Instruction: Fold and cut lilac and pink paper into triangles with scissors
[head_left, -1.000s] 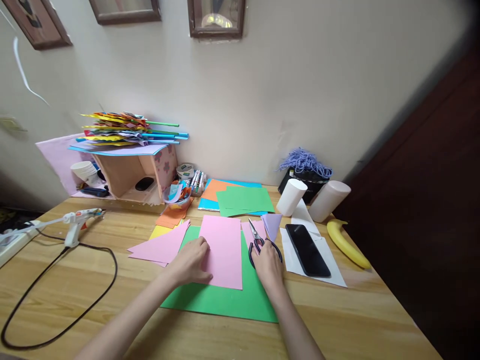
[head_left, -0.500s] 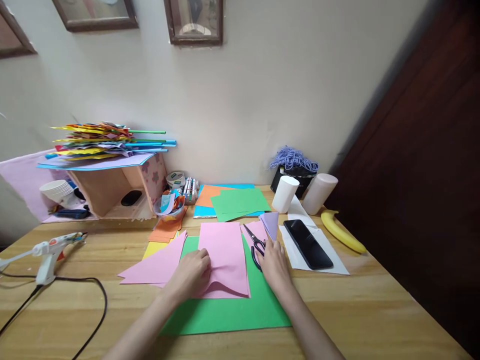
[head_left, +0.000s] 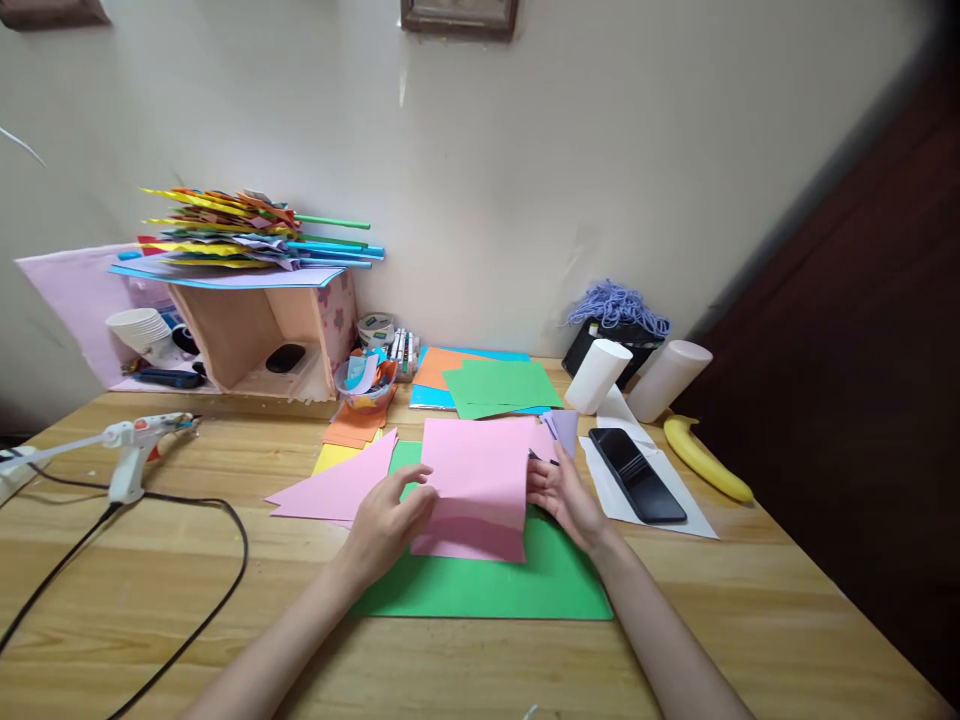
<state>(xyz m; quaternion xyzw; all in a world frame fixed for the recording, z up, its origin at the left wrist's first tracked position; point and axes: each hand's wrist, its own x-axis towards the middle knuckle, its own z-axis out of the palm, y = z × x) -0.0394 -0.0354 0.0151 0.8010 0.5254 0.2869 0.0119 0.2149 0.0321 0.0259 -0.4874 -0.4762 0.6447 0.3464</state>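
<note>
Both my hands hold a pink sheet of paper (head_left: 480, 480) lifted off a large green sheet (head_left: 555, 585) on the wooden table. My left hand (head_left: 386, 520) pinches its left edge, fingers closed on it. My right hand (head_left: 566, 495) grips its right edge. The sheet's lower part curls toward me. The scissors (head_left: 544, 459) lie mostly hidden behind the pink sheet, only a dark bit showing by my right fingers. A pink triangle piece (head_left: 337, 490) lies to the left.
A black phone (head_left: 636, 460) on white paper, a banana (head_left: 705, 460), two white rolls (head_left: 600, 375), stacked coloured sheets (head_left: 495, 385), a glue gun (head_left: 131, 450) with black cord, and a wooden box (head_left: 255, 330) topped with paper crafts line the table and wall.
My right hand left the scissors and took the pink sheet's right edge. Both hands raised the sheet off the green one, covering the scissors. The camera view shifted.
</note>
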